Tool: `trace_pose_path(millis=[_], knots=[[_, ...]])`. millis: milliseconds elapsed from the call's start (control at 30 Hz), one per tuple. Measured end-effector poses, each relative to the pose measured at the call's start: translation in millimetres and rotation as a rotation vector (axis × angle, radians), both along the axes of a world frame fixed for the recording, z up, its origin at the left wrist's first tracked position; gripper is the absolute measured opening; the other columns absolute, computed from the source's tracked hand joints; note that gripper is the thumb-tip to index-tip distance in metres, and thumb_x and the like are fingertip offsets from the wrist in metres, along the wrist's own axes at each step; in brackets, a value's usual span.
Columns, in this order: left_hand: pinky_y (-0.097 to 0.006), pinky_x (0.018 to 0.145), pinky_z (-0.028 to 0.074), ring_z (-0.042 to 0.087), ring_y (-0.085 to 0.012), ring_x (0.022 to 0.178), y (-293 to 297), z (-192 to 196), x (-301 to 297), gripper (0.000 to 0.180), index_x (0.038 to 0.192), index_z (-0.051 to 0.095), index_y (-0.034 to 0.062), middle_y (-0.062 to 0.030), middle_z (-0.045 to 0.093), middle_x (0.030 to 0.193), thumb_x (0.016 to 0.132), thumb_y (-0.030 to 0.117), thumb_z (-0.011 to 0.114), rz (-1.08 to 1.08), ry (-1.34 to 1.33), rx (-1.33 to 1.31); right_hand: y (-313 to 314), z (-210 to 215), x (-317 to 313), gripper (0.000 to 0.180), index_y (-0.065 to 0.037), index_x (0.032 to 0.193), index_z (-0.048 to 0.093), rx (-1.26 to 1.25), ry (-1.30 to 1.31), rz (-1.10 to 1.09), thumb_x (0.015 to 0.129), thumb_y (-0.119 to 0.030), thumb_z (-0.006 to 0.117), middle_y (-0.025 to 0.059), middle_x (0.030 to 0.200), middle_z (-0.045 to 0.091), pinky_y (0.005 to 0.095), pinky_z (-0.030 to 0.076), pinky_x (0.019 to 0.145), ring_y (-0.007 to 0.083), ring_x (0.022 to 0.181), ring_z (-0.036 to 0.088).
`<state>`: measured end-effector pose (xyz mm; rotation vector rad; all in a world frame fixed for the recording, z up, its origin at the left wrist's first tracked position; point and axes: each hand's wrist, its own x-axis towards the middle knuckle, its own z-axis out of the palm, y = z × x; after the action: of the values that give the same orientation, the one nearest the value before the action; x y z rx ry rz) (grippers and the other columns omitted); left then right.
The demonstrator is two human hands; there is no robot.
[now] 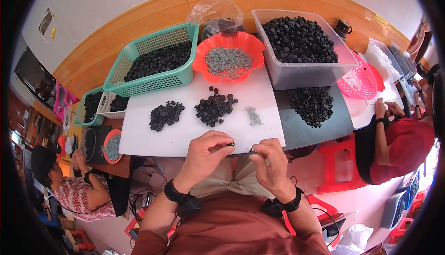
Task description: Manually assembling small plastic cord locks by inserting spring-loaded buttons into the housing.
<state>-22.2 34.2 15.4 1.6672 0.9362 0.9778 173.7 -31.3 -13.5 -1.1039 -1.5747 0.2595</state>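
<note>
Your left hand (202, 155) pinches a small black plastic part (231, 144), your right hand (270, 163) a dark piece (252, 151), near the white-topped bench (139, 140).

screws (225, 62) in bowl (254, 50) | basket (160, 82) left of it | bin (315, 75) right

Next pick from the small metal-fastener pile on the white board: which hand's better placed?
Likely the right hand: it's nearer the metal-fastener pile; the left hand is farther left. Both seem occupied, pinching small black pieces.
</note>
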Motion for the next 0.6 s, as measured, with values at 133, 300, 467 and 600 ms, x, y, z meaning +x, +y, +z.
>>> trace_pose_path(millis=[133, 300, 467, 600], knots=[[-0.025, 0.082, 0.057, 0.068, -0.0116, 0.093, 1.0, -4.4, -7.4, 0.022, 0.111, 0.074, -0.0004, -0.0063, 0.073, 0.105, 0.090, -0.003, 0.073, -0.040, -0.117, -0.107, 1.8, 1.2, -3.1, 0.026, -0.003, 0.109, 0.061, 0.011, -0.006, 0.003, 0.089, -0.008, 0.076, 0.0135, 0.097, 0.062, 0.0337, 0.051, 0.057, 0.0253, 0.071, 0.063], [-0.030, 0.083, 0.060, 0.071, -0.0153, 0.093, 0.1, -3.9, -12.8, 0.020, 0.112, 0.071, -0.0025, -0.0138, 0.072, 0.114, 0.092, 0.000, 0.071, -0.069, -0.366, -0.429, 2.8, 3.6, -8.5, 0.026, -0.003, 0.110, 0.061, -0.017, 0.033, 0.041, 0.089, -0.007, 0.076, 0.0135, 0.098, 0.062, 0.0341, 0.052, 0.055, 0.0253, 0.072, 0.063], [-0.030, 0.086, 0.061, 0.071, -0.0151, 0.096, -3.1, 0.9, -16.0, 0.021, 0.118, 0.070, -0.0009, -0.0120, 0.073, 0.113, 0.097, 0.005, 0.067, -0.117, -0.534, -0.585, 6.7, 5.7, -13.1, 0.026, -0.004, 0.110, 0.062, 0.005, 0.023, 0.042, 0.088, -0.008, 0.076, 0.0129, 0.097, 0.063, 0.0344, 0.052, 0.055, 0.0261, 0.073, 0.064], [-0.032, 0.089, 0.062, 0.072, -0.0188, 0.099, -2.5, -5.8, -19.3, 0.021, 0.119, 0.068, 0.0003, -0.0157, 0.071, 0.118, 0.099, 0.005, 0.065, -0.138, -0.696, -0.700, 10.1, 5.9, -18.1, 0.026, -0.004, 0.109, 0.063, 0.023, 0.022, 0.050, 0.088, -0.008, 0.077, 0.0125, 0.096, 0.063, 0.0349, 0.052, 0.057, 0.0271, 0.074, 0.063]])
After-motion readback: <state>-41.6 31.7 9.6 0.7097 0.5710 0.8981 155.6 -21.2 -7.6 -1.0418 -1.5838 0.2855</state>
